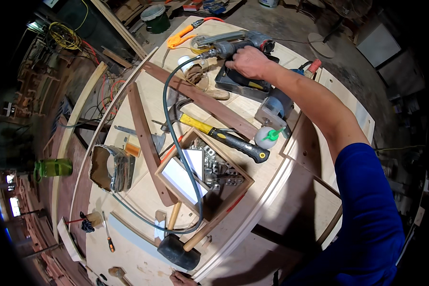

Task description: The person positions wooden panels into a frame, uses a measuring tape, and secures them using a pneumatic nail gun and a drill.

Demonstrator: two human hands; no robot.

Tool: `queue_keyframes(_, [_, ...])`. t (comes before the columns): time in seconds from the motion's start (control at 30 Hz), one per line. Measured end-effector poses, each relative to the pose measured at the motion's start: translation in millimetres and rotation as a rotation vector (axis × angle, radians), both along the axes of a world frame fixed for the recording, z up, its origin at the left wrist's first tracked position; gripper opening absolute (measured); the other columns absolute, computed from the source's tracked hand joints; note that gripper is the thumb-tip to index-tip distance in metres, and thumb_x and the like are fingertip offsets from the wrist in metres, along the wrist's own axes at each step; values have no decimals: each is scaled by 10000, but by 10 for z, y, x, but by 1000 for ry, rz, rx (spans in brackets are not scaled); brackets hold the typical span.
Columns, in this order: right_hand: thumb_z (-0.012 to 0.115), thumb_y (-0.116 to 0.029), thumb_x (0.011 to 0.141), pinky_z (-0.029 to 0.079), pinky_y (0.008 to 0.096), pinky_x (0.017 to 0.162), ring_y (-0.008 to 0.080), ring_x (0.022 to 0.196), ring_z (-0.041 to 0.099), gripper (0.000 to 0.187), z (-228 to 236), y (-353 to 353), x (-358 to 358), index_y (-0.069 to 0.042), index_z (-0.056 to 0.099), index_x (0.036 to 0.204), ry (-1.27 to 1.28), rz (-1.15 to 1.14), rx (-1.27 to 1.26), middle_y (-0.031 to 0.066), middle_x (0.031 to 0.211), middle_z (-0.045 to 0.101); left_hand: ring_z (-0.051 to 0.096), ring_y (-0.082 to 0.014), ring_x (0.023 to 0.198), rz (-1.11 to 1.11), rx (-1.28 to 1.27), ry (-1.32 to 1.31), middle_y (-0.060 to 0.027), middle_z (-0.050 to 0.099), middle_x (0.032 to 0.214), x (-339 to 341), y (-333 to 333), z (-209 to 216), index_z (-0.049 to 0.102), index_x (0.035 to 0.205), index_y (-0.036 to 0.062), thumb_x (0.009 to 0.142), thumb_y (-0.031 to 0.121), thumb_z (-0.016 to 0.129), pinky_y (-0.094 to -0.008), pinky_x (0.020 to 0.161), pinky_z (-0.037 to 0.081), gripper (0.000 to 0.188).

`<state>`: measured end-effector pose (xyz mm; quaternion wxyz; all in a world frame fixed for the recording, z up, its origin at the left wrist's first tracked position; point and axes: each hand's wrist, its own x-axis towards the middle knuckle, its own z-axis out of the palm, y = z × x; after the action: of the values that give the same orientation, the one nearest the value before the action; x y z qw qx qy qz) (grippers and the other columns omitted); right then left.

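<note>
Blue sleeve (372, 190), one, nearest; from it the right forearm is extended over the tabletop (152, 102).

Right hand (251, 63): placed toward the far end. Grip: fingers curled in against the dark handle of a hose-fed tool (224, 49); undersides hidden, so a full hold cannot be told.

Hose-fed tool: one, grey and black, laid at the far edge of a black case (224, 82).

Hose (166, 102): one, dark, coupled to the tool's left end, looped across a wooden box (245, 181) of metal fittings (217, 167).

Left hand (182, 280): partly shown at the lower edge, near a black-headed mallet (178, 251); grip cannot be told.

Also listed: yellow-and-black hammer (195, 124), green-tipped bottle (266, 137), dark wooden strip (205, 102).

Handling note, as judged: the tool is best taken fully round its handle, with any trigger left untouched and its nose kept away from the body. Slack should be left in the hose, and its loop freed from the box, lest the fittings be dragged or the bottle tipped.
</note>
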<state>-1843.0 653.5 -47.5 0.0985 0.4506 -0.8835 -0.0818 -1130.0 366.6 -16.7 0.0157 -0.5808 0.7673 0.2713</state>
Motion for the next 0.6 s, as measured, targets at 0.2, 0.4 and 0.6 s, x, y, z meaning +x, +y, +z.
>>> queue_keyframes(0.2, [571, -190, 877, 564, 493, 773, 365, 936, 712, 209, 76, -154, -25, -107, 739, 970, -179, -53, 142, 142, 920, 746, 569, -421, 859, -32, -2, -58, -256, 610, 919, 6, -54, 19, 581, 883, -22, 1075, 329, 387, -521, 838, 448, 445])
queue_keyframes(0.4, [586, -179, 891, 555, 466, 808, 362, 884, 690, 208, 191, -18, 91, -37, 718, 968, -283, -75, -177, 151, 944, 725, 549, -329, 653, -63, -202, 146, -149, 570, 714, 223, -102, -266, 542, 888, 3, 1064, 223, 466, -447, 668, 452, 292])
queue_keyframes(0.6, [615, -168, 969, 464, 258, 574, 71, 638, 560, 160, 919, -457, 785, -41, 649, 879, -1090, -270, -874, 0, 741, 619, 644, -421, 839, -50, -259, 78, -232, 673, 898, 383, -147, -375, 661, 989, -12, 1024, 196, 511, -477, 774, 501, 259])
